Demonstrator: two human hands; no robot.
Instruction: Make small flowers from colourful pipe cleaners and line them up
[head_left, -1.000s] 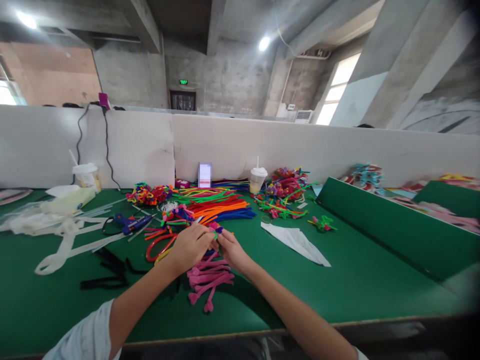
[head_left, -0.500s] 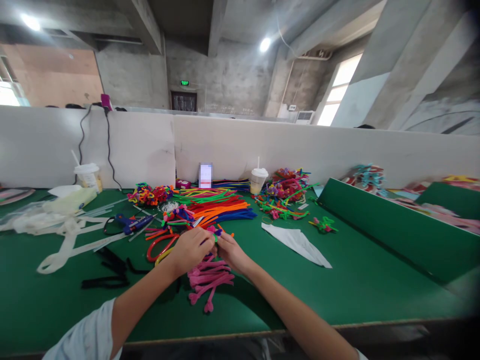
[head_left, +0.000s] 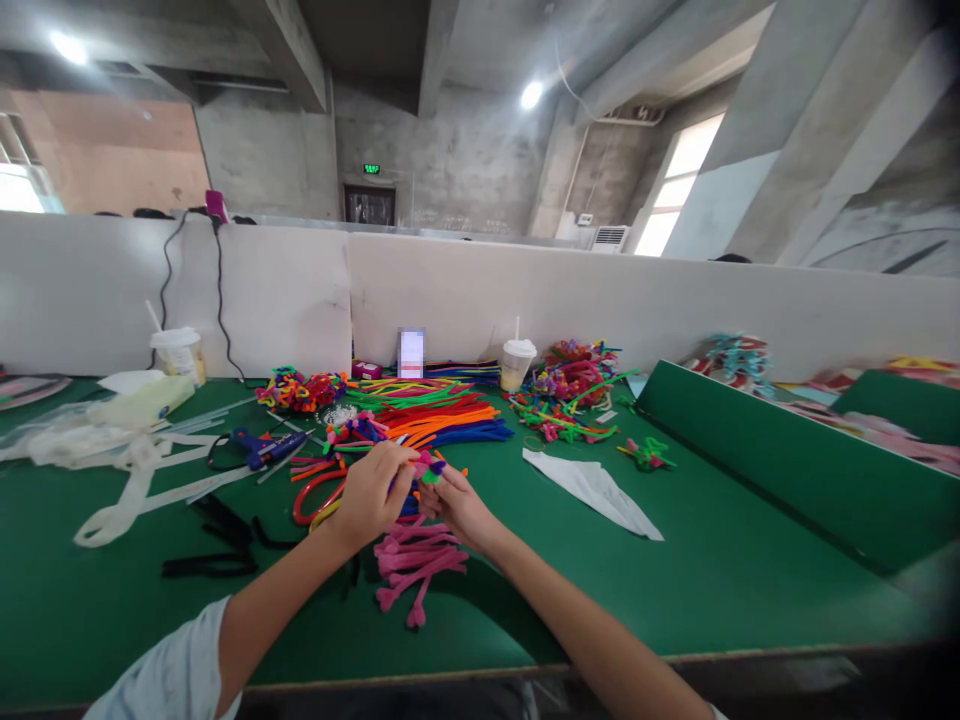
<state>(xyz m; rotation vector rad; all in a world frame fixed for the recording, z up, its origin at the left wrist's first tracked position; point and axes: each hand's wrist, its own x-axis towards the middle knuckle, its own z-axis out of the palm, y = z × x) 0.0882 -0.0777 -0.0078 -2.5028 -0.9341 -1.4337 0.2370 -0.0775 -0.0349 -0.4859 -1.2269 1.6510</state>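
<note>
Glue gun [head_left: 262, 449] lay toward table's [head_left: 720, 590] left edge. Left hand [head_left: 373, 492]: fingers curled against pink-purple-green pipe-cleaner piece [head_left: 431, 471], grip unclear; piece hung mid-table, back from front edge. Right hand [head_left: 466, 507] pinched it. White sheet [head_left: 592, 493] lay rightward.

Green table [head_left: 720, 590] | pink stems [head_left: 411, 577] | blue glue gun [head_left: 262, 449] | white sheet [head_left: 591, 490]

On the table [head_left: 720, 570], pipe cleaners [head_left: 450, 418] lie right of the glue gun [head_left: 266, 448].
</note>
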